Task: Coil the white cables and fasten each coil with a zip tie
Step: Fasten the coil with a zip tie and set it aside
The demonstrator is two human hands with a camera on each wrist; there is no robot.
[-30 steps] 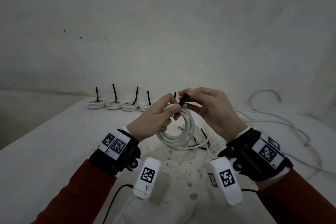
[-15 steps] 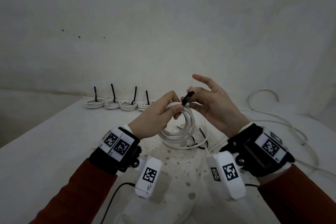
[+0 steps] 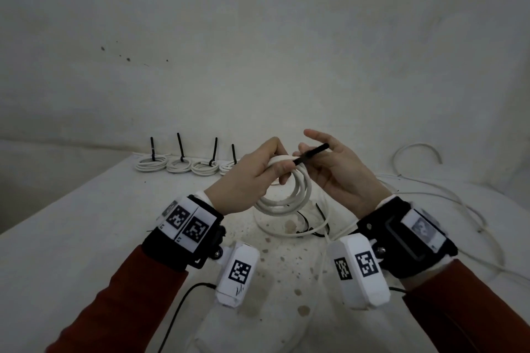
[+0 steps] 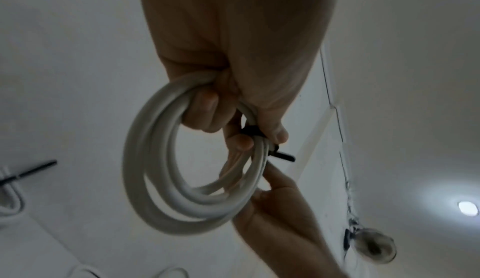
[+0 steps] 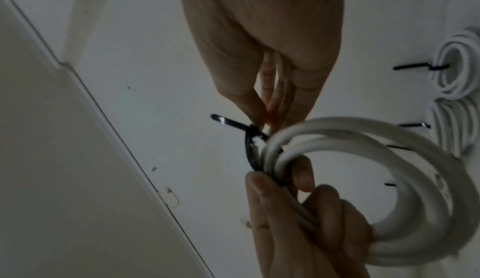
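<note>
Presently we find the left hand (image 3: 246,178) gripping a coil of round white plastic cable (image 3: 289,198) at its top, fingers curled through the loops and thumb pressed over them, the coil hanging clear above the speckled white table (image 3: 71,252); a thin black plastic zip tie (image 3: 311,153) is looped around the strands just beside that grip, its loop not drawn tight against the strands in the right wrist view; the right hand (image 3: 335,178) pinches the tie's tail between thumb and fingertips, other fingers extended, directly right of the left-hand grip. Beyond the grip, four tied white coils (image 3: 183,165) lie in a row, black tails upright; right of the grip, loose white cable (image 3: 447,198) trails across the table; below the held coil lie further white cable and spare black ties (image 3: 321,215).
</note>
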